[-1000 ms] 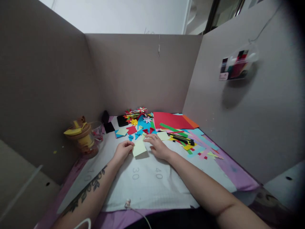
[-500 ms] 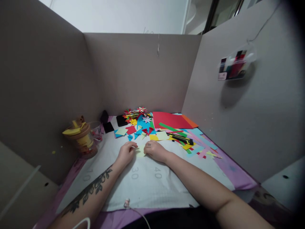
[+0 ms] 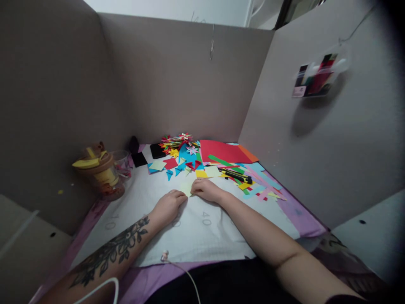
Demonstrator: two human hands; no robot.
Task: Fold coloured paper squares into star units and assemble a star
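Observation:
A small pale yellow-green paper square (image 3: 186, 188) lies on the white cloth between my hands. My right hand (image 3: 206, 189) has its fingers closed on the paper's right edge. Curled inward, my left hand (image 3: 171, 205) has its fingertips at the paper's near left edge; its fingers are pressed together. The hands partly hide the paper, so any fold in it is hard to see. Just beyond lie small folded blue pieces (image 3: 170, 174), folded red pieces (image 3: 192, 165) and a pale square sheet (image 3: 213, 171).
Folded paper stars (image 3: 174, 145) are piled at the back beside large red sheets (image 3: 223, 152). A black-and-yellow utility knife (image 3: 236, 175) lies among paper strips (image 3: 261, 179) at right. A brown pot (image 3: 101, 173) stands at left. Grey panels (image 3: 183, 76) enclose the table.
My left hand has come nearer to me, from the paper's left side to its near edge. My right hand stays at the paper. The whole view has shifted slightly.

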